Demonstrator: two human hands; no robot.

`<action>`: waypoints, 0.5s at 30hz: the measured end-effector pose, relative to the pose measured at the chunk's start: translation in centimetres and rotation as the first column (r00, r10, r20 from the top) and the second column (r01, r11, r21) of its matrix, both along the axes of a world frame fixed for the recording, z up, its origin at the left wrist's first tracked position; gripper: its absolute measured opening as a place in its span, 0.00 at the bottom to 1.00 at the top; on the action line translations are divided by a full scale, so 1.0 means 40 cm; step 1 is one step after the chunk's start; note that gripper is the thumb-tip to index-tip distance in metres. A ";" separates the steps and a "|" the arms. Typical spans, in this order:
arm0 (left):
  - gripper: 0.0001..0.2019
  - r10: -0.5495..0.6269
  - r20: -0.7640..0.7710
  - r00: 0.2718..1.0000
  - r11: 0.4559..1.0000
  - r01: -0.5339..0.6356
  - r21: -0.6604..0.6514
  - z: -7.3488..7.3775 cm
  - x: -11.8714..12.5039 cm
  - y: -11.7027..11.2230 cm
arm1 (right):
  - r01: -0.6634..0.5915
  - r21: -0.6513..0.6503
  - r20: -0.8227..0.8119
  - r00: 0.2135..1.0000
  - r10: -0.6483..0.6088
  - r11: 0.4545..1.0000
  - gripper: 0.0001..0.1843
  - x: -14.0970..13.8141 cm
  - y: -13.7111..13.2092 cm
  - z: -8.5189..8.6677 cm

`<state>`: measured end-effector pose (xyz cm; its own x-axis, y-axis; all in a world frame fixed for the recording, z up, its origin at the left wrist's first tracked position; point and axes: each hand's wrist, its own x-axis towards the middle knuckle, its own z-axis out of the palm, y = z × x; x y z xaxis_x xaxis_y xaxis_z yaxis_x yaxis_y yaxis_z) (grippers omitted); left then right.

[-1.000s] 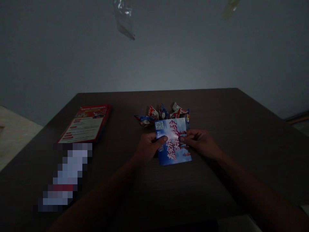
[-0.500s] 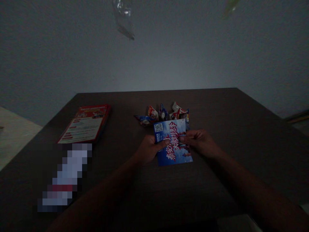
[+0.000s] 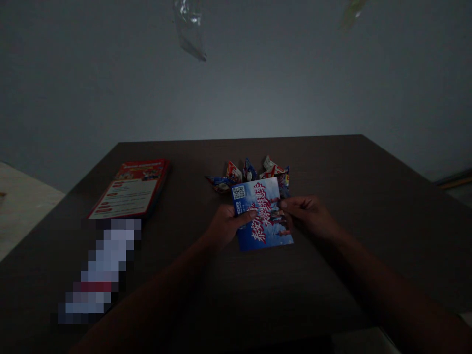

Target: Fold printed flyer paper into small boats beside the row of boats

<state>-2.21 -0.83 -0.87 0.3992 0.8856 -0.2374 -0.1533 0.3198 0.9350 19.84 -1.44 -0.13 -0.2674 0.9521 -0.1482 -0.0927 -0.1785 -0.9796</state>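
A blue printed leaflet (image 3: pixel 262 235) with red and white lettering and a QR code is held in front of me, above the table. My left hand (image 3: pixel 225 225) grips its left side, thumb across the front and the other fingers hidden behind. At the right edge, my right hand (image 3: pixel 309 212) pinches the paper between thumb and fingertips. Just beyond the leaflet lie several folded paper shapes (image 3: pixel 249 170), red, blue and white, with pointed tips; the leaflet covers part of them.
A stack of red and white leaflets (image 3: pixel 129 194) rests at the left of the dark table (image 3: pixel 317 157). Nearer to me on that side is a pixelated pale object (image 3: pixel 106 260). Behind the table stands a grey wall (image 3: pixel 265 93) with a clear plastic piece (image 3: pixel 191 32) hanging on it.
The leaflet has shifted slightly left and up. My right thumb has slid from its front to its right edge, while my left hand keeps its grip.
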 end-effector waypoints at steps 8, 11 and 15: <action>0.15 -0.021 0.002 1.000 1.000 0.021 0.019 -0.002 0.004 -0.001 | 0.146 0.045 0.076 0.986 -0.149 0.988 0.16 -0.019 -0.006 0.002; 0.14 -0.027 -0.012 1.000 0.999 0.027 0.038 -0.002 0.006 -0.004 | 0.192 0.077 0.090 0.976 -0.199 0.978 0.14 -0.030 -0.009 0.007; 0.13 -0.021 -0.002 1.000 1.000 0.021 0.016 -0.002 0.006 -0.007 | 0.186 0.094 0.135 0.971 -0.197 0.978 0.15 -0.029 -0.012 0.010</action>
<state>-1.96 -1.10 -0.95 0.4173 0.8806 -0.2244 -0.1449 0.3082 0.9402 18.68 -1.91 0.28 -0.0607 0.9939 -0.0924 0.0247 -0.0911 -0.9955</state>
